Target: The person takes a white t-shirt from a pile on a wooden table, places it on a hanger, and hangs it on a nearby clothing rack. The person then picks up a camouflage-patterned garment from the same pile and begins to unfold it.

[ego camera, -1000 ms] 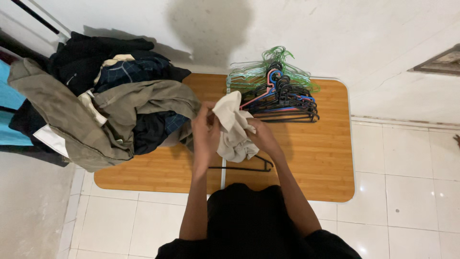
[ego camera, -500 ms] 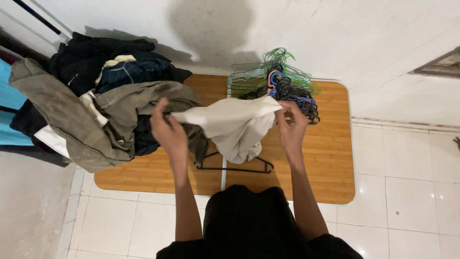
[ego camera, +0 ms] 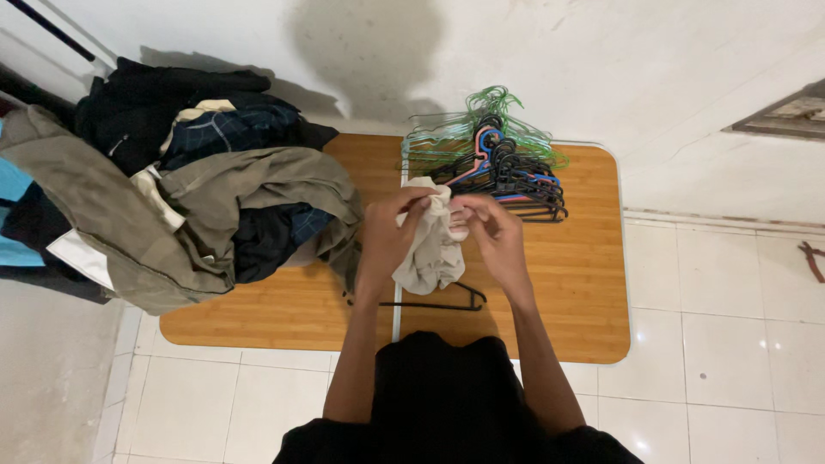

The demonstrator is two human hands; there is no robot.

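One pale cloth garment, bunched, held above the wooden table so it hangs free; long axis roughly vertical, loose end pointing down. Left hand and right hand both closed on its top edge, close together. Black hanger lies beneath; hanger stack behind; clothes heap at left.
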